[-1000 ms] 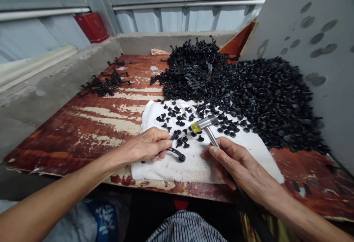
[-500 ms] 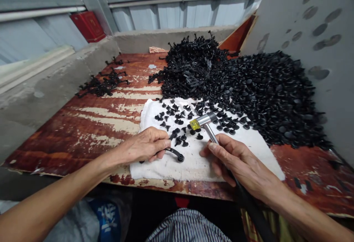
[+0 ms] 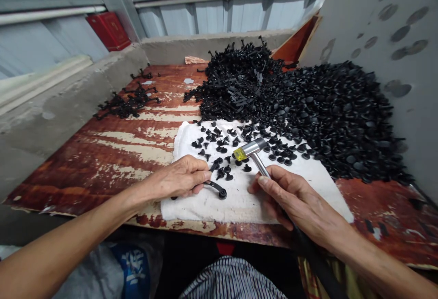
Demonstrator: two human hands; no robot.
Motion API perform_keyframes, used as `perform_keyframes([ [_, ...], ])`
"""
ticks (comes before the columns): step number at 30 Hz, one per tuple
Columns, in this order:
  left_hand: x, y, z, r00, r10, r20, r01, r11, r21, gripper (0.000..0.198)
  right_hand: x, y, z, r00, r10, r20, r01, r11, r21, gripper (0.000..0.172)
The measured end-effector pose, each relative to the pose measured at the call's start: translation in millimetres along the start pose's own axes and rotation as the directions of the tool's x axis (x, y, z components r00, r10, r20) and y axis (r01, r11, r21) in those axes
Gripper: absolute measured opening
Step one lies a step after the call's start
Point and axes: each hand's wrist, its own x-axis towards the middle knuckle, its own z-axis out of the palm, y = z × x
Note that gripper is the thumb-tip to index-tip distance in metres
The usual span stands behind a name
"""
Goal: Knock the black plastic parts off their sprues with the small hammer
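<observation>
My left hand (image 3: 179, 178) is closed on a black plastic strap piece (image 3: 216, 188), pinning it flat on a white cloth (image 3: 246, 198). Its round end points right. My right hand (image 3: 294, 201) grips the handle of a small hammer (image 3: 251, 149) with a silver head and a yellow face. The hammer head hovers above the cloth, up and to the right of the strap's round end. Several small black clips (image 3: 222, 141) lie scattered on the cloth around the hammer head.
A large heap of black plastic parts (image 3: 308, 103) fills the back right of the worn red wooden board (image 3: 112, 153). A smaller cluster of black pieces (image 3: 128, 100) lies at the back left. A grey panel (image 3: 393, 62) stands at the right; concrete ledges border the left and back.
Almost nothing differs. The hammer head sits slightly higher and the view has shifted a little; both hands keep their hold.
</observation>
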Motion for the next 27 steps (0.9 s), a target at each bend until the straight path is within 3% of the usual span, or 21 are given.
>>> perform_keyframes([
  [3, 1.3, -0.3, -0.6, 1.0, -0.016, 0.013, 0.017, 1.0, -0.017, 0.037, 2.7, -2.9, 1.1, 0.964, -0.253, -0.078, 0.226, 0.939, -0.258, 0.021],
  [6, 3.0, -0.1, -1.1, 1.0, -0.014, 0.014, 0.015, 0.999, -0.042, 0.035, 8.2, -5.2, 5.6, 0.841, -0.538, -0.051, 0.461, 0.764, -0.451, 0.036],
  [8, 3.6, 0.9, -1.5, 1.0, -0.012, 0.009, 0.012, 1.0, -0.017, 0.035, 11.5, -6.5, 8.8, 0.766, -0.643, -0.001, 0.554, 0.66, -0.508, 0.047],
  [11, 3.4, 3.4, -2.1, 1.0, -0.016, -0.004, 0.016, 0.999, 0.046, 0.037, 14.2, -7.9, 11.1, 0.699, -0.714, 0.032, 0.619, 0.582, -0.527, 0.057],
  [13, 3.1, 4.9, -2.2, 1.0, -0.01, -0.008, 0.011, 0.999, 0.05, 0.037, 15.1, -8.3, 10.5, 0.701, -0.711, 0.051, 0.608, 0.559, -0.564, 0.061],
  [17, 3.4, 6.5, -1.3, 1.0, -0.009, 0.007, 0.009, 1.0, 0.0, 0.038, 14.1, -12.0, 7.6, 0.774, -0.614, 0.154, 0.546, 0.523, -0.654, 0.067],
  [22, 3.2, 6.7, -1.3, 1.0, -0.027, 0.006, 0.027, 0.999, -0.025, 0.036, 8.9, -18.2, 6.8, 0.759, -0.651, 0.035, 0.54, 0.599, -0.592, 0.07],
  [25, 3.9, 3.8, -2.0, 1.0, -0.02, 0.008, 0.021, 1.0, -0.02, 0.038, 10.5, -14.3, 6.6, 0.818, -0.555, 0.151, 0.512, 0.582, -0.631, 0.073],
  [27, 5.1, 0.4, -2.4, 0.999, -0.028, 0.016, 0.029, 0.999, -0.028, 0.04, 11.7, -13.0, 6.1, 0.821, -0.543, 0.177, 0.52, 0.583, -0.624, 0.068],
])
